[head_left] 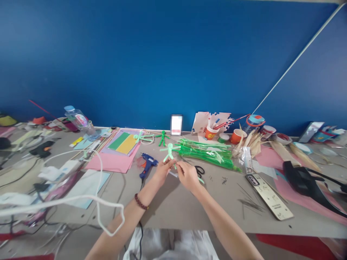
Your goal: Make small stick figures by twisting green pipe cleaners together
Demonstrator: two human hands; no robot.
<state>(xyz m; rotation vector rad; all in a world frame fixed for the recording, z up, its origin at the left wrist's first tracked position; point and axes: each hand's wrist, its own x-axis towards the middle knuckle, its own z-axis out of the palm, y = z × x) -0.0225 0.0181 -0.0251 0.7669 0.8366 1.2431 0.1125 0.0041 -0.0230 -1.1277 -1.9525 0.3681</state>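
A pale green pipe-cleaner figure (170,150) stands up between my hands, its arms spread to the sides. My left hand (163,170) is closed on its lower part, fingers pinched around a leg. My right hand (186,174) pinches the figure's other leg, close beside the left one; the fingertips partly hide what they grip. Just beyond lies a bundle of green pipe cleaners (207,154) in clear wrap. Black-handled scissors (200,170) are partly covered by my right hand. To the left rests a blue glue gun (148,164).
A dark green figure (162,138) and another pale green figure (139,137) are farther back. A phone leans against the blue wall (173,65). On the right are a patterned phone (269,196), dark wires (251,204) and paper cups (238,136). A white cable (101,180) loops at left.
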